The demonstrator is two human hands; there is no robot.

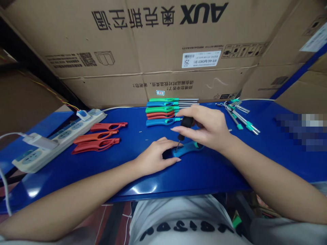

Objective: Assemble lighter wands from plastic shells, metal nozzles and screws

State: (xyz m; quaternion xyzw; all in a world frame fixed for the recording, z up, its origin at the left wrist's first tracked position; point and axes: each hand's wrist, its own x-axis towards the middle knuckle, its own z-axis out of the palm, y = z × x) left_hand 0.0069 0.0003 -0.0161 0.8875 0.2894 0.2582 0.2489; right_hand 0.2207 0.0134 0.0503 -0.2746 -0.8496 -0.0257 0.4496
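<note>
My left hand [159, 154] pinches the end of a blue lighter [187, 151] lying on the blue table, thumb on the near side and fingers on the far side. A black-handled screwdriver [185, 128] is gripped in my right hand [204, 127]. It leans at a slant, its tip touching the lighter's body between my left thumb and fingers. The lighter's far end has a teal part and lies partly beneath my right hand. Behind my hands rest several long-nosed lighters [160, 110] in green, blue and red, some of their metal tubes hidden by my right hand.
Several red and orange lighter shells [98, 145] lie to the left, beside a white power strip [60, 136] with plugs and cables. Metal tubes with teal ends [242, 117] are piled at the back right. Small metal bits [146, 140] sit mid-table. A large cardboard box [153, 47] walls the back.
</note>
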